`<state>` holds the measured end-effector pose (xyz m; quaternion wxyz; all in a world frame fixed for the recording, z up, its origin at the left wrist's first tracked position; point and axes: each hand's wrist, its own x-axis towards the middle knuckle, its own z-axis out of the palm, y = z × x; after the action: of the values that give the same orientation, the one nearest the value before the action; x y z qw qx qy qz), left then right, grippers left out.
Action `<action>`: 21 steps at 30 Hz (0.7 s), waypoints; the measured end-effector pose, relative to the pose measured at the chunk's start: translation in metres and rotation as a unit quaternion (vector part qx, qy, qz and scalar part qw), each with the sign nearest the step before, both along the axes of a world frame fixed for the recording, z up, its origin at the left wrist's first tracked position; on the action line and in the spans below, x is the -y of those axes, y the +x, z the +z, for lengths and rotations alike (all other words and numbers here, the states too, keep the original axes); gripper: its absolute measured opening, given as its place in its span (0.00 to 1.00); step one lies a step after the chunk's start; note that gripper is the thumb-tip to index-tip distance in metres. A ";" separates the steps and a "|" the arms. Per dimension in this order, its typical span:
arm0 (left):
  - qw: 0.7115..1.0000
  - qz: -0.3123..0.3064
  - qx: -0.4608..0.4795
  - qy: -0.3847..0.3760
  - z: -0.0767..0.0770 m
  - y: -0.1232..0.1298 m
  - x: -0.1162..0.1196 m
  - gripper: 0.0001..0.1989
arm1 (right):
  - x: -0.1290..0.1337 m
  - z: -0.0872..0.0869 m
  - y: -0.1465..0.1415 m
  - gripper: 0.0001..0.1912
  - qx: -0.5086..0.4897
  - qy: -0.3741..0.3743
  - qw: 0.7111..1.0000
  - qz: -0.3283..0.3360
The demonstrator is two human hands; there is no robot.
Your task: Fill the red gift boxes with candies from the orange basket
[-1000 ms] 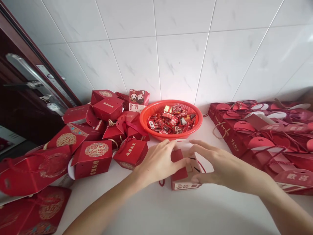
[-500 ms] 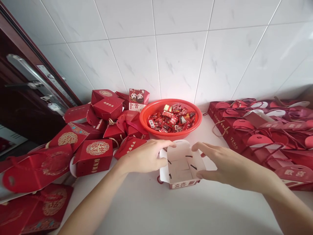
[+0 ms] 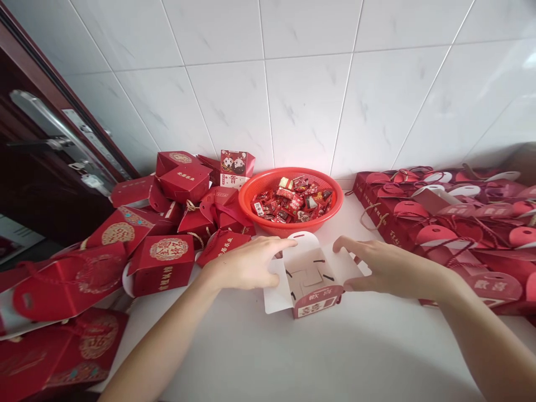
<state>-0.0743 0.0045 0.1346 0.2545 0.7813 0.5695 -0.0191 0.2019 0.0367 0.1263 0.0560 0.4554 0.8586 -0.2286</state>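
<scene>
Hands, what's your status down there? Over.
Left hand open at left flap; right hand open at right flap. Small box, top open, between them. Red basket of sweets just beyond.

Your left hand [image 3: 247, 265] and right hand [image 3: 377, 268] are both ungloved, with slim fingers and narrow wrists, and your left forearm [image 3: 167, 332] and right forearm [image 3: 481, 329] are bare and smooth, widening gently towards the picture's lower edge.

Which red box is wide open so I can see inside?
The one between the left hand and right hand: its white flaps spread outward.
</scene>
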 end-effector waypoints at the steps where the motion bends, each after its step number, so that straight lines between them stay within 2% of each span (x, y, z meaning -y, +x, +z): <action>1: 1.000 0.002 0.000 0.000 0.000 0.000 0.000 0.43 | 0.000 0.000 0.000 0.22 -0.002 0.000 1.000 0.000; 10: 1.000 0.011 -0.007 -0.008 -0.002 0.000 -0.002 0.44 | -0.003 -0.001 0.001 0.24 -0.019 -0.014 1.000 -0.011; 17: 1.000 -0.009 0.011 -0.027 -0.005 -0.004 -0.009 0.45 | -0.013 -0.003 0.001 0.31 -0.032 -0.070 0.997 -0.021; 21: 0.999 0.001 0.024 -0.034 -0.006 -0.006 -0.010 0.45 | -0.018 -0.004 0.000 0.32 -0.050 -0.095 0.994 -0.017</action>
<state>-0.0799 0.0146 0.1291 0.2949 0.7717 0.5631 -0.0196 0.2022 0.0547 0.1219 0.0520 0.4506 0.8266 -0.3331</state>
